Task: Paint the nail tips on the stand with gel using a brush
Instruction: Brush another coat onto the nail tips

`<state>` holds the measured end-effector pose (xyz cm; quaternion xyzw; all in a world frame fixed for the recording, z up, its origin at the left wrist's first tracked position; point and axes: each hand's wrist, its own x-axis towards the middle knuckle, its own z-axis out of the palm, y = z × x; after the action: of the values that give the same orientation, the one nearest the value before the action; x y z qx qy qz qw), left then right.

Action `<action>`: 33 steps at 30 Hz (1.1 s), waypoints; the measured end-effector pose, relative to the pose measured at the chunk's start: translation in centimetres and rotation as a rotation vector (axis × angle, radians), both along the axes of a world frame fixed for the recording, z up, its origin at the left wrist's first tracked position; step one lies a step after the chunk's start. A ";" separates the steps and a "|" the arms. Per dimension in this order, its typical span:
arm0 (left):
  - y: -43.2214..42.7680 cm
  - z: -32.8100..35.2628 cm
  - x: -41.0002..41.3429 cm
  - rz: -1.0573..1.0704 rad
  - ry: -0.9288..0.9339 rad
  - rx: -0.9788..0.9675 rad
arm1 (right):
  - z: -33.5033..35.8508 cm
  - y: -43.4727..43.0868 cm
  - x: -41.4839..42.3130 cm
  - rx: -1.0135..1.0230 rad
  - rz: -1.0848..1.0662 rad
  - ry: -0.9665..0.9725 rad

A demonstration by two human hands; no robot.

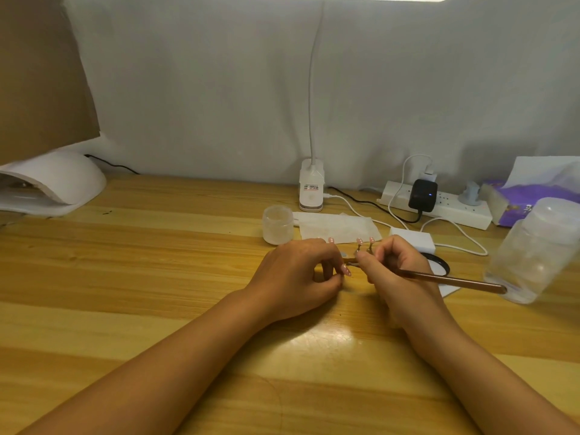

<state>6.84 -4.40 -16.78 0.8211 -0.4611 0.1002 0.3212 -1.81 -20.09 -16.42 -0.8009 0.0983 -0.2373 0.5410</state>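
Two bare hands meet at the centre of the frame over a glossy, yellow-grained wooden table (157, 262). The right hand (398, 271) has its fingers curled round a slim brown brush (452, 280), whose tapered handle runs out to the right; the bristle end is hidden between the hands. The left hand (298, 271) has its fingers curled, pinching something small near the brush end — what it grips cannot be made out. Just above the knuckles, small pink nail tips (365, 240) stand upright on thin posts; the base of the stand is covered by the hands.

Behind them lies a flat, crumpled white wipe (335, 226), with a squat frosted jar (277, 224) at its left edge. A white clip lamp (310, 193) with a bending neck rises at centre — its head is out of frame. To the right sits a white power strip (455, 211) carrying a black adapter (423, 194). A domed white nail-curing lamp (53, 183) occupies the left edge. At the right edge are a clear plastic bottle (533, 249), blurred, and a purple tissue pack (530, 199).
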 end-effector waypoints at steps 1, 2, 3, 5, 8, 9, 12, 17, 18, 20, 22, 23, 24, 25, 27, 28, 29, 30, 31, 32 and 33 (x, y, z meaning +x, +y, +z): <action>0.0 0.0 0.0 0.004 -0.007 0.002 | 0.1 0.1 0.0 -0.004 0.013 0.011; 0.0 0.0 0.0 0.009 -0.016 0.003 | 0.1 0.2 0.0 -0.015 0.026 0.020; 0.0 0.0 0.0 0.014 -0.022 0.005 | 0.1 0.2 -0.1 -0.026 0.036 0.025; 0.0 0.0 0.0 0.013 -0.022 0.010 | 0.2 0.2 -0.1 -0.051 0.048 0.028; -0.1 0.0 0.1 0.007 -0.021 0.010 | 0.2 0.1 0.0 -0.086 0.060 0.042; -0.1 0.0 0.1 0.005 -0.022 0.008 | 0.2 0.0 0.0 -0.093 0.065 0.044; 0.0 -0.1 0.1 0.001 -0.013 -0.002 | 0.1 0.0 0.1 -0.084 0.046 0.022; 0.0 -0.2 0.1 -0.005 -0.021 -0.014 | 0.1 -0.1 0.0 0.083 0.018 -0.020; 0.0 -0.2 0.1 -0.004 -0.024 -0.013 | 0.2 -0.1 0.0 0.108 0.021 -0.020; 0.0 -0.2 0.1 -0.004 -0.024 -0.007 | 0.2 0.0 0.0 0.133 0.025 -0.014; 0.0 -0.1 0.0 -0.006 -0.027 -0.002 | 0.2 0.1 0.0 0.146 0.024 -0.011; 0.0 -0.1 -0.1 -0.006 -0.033 0.002 | 0.2 0.1 0.0 0.144 0.020 -0.011; 0.1 0.0 -0.2 -0.006 -0.040 0.009 | 0.2 0.2 0.0 0.138 0.015 -0.012; 0.1 0.0 -0.2 -0.008 -0.047 0.016 | 0.2 0.2 -0.1 0.132 0.009 -0.013; 0.1 0.1 -0.3 -0.008 -0.057 0.025 | 0.2 0.2 -0.1 0.122 0.005 -0.011; 0.1 0.1 -0.4 -0.007 -0.061 0.029 | 0.3 0.2 -0.1 0.114 0.009 -0.004; 0.1 0.1 -0.4 -0.005 -0.067 0.034 | 0.3 0.2 -0.2 0.104 0.014 0.004; 0.1 0.2 -0.5 -0.004 -0.075 0.038 | 0.4 0.3 -0.2 0.095 0.019 0.010; 0.1 0.2 -0.5 -0.005 -0.085 0.044 | 0.4 0.4 -0.2 0.087 0.022 0.015; 0.1 0.3 -0.6 -0.008 -0.095 0.050 | 0.4 0.4 -0.3 0.080 0.022 0.017; 0.1 0.3 -0.6 -0.010 -0.104 0.056 | 0.4 0.4 -0.2 0.075 0.018 0.018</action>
<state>6.23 -4.27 -16.44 0.8212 -0.4838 0.1280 0.2742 -2.05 -19.65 -16.02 -0.7831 0.1048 -0.2212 0.5718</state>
